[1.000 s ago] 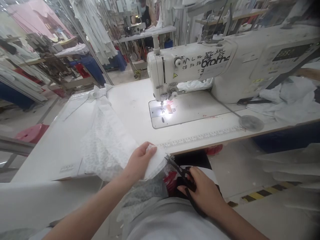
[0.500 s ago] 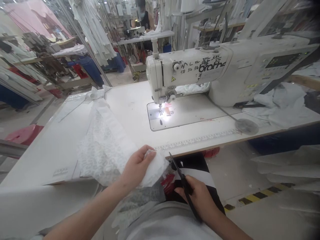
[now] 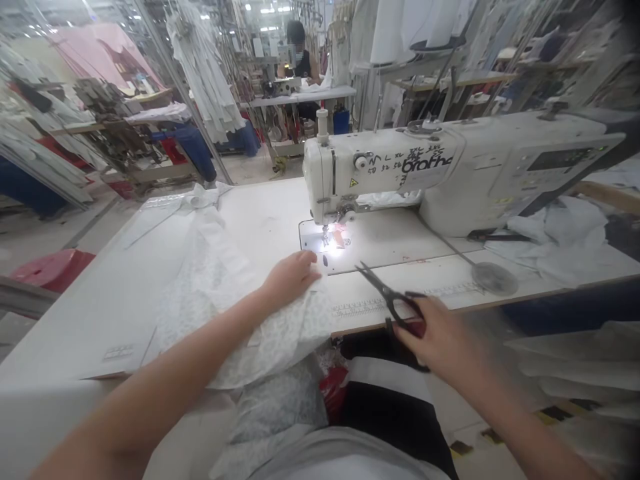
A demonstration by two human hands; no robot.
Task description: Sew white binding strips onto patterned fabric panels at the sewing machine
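Gripping the scissors (image 3: 388, 293) by their black handles, the right hand (image 3: 443, 333) lies at 4 o'clock, with the middle of the view as the dial's centre and the far side as 12. The blades are slightly parted, point toward 10 o'clock and stand apart from the cloth; this grip appears to turn the points away from the body. The left hand (image 3: 293, 277), just off centre between 7 and 8 o'clock, has its fingers curled at the cloth's edge nearest the machine. Whether they pinch the cloth or merely press it cannot be told; either hold would probably steady that edge. The thin white cloth (image 3: 200, 267) spreads over the table (image 3: 120, 267) around 8 o'clock, its near part drooping over the front edge, so the tabletop seems to carry most of its weight. The sewing machine (image 3: 380, 167) extends from 12 to 3 o'clock, and a bright light falls around its needle, presumably to show the stitching point. A printed ruler (image 3: 360, 307) follows the table's front edge from 5 to about 4 o'clock, likely placed there for quick measuring, within easy reach of either hand.
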